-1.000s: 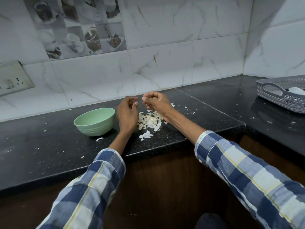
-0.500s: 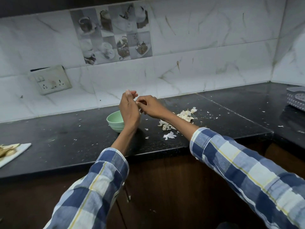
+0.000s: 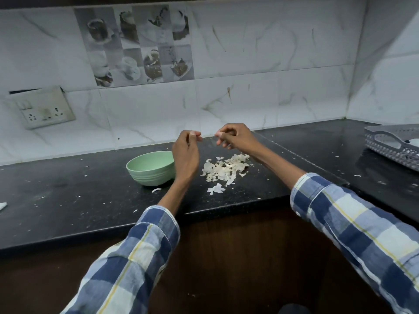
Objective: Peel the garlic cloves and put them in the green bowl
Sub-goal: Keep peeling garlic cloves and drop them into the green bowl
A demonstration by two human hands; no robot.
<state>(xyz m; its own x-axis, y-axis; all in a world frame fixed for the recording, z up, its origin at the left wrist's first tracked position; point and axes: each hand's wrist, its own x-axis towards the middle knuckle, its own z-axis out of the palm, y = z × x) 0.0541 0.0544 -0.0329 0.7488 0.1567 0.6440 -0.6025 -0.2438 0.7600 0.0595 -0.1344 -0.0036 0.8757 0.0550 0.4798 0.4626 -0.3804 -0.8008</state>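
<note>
The green bowl [image 3: 148, 169] stands on the black counter [image 3: 68, 200], and I see no cloves in the part of its inside that shows. Just right of the bowl, my left hand [image 3: 186, 155] is raised with its fingers curled and fingertips pressed together. My right hand [image 3: 237, 138] hovers a little further right, above a pile of pale garlic peels [image 3: 226, 169], fingers curled inward too. I cannot make out a clove or a peel in either hand. The two hands are apart.
A grey perforated basket [image 3: 392, 147] sits at the far right of the counter with something white in it. A wall socket [image 3: 43, 109] is at the left. Small peel scraps dot the counter, and its front edge runs below my wrists.
One second ago my right hand pinched a white clove over the peel pile. Half a second ago both hands met over the bowl. Now they have separated and moved back right.
</note>
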